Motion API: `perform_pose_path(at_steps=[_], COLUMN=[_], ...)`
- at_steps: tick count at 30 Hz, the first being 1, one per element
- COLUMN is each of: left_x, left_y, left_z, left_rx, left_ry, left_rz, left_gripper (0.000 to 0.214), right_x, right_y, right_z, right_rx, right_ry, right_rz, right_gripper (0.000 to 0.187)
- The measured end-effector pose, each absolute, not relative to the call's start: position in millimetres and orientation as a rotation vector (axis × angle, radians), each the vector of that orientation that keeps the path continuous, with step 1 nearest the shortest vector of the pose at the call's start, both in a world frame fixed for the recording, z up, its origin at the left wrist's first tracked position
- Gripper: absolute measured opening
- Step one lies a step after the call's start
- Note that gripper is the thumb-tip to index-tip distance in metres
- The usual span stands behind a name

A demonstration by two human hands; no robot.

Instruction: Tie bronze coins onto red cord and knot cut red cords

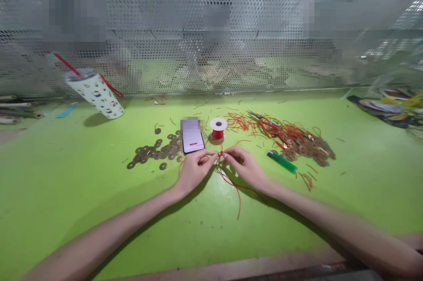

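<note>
Head view: left hand (197, 167) and right hand (247, 165), fingertips pinched nearly shut, grip a thin knotted red cord (221, 153) over the green table (139, 223), near the white-flanged red spool (217, 133), apparently mid-knotting; next move likely needs steady, even tension.

On our green table (82, 157) we see a white patterned tumbler (98, 95) with a red straw (66, 63), a blue strip (66, 111) near it, and a lit phone (193, 135). A perforated panel (155, 65) rises behind; at far right we spot dark flat pieces (380, 110).
</note>
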State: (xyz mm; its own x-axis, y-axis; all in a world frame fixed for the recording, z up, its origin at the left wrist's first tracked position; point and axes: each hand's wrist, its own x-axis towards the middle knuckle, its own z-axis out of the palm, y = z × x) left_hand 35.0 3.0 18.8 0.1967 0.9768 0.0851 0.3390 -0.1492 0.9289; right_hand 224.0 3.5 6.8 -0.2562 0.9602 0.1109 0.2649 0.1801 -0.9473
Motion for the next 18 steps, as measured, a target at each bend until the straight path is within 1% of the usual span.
perform_pose_path(at_steps=[3, 12, 18], left_x=[35.1, 37.4, 37.6], left_y=[2.0, 4.1, 6.9], left_z=[18.0, 17.8, 11.8], left_rx=[1.669, 1.581, 1.521], left_ry=[1.272, 1.203, 1.226], left_rz=[0.954, 0.840, 0.851], left_gripper=[0.027, 0.027, 0.030], right_x=[223.7, 226.0, 223.6], right_y=[6.6, 9.5, 8.1], right_z=[5.0, 7.7, 10.2], right_rx=[-1.145, -1.154, -1.176], right_ry=[-1.610, -1.583, -1.525], right_rz=[1.200, 1.251, 1.236], right_gripper=[0.028, 0.029, 0.034])
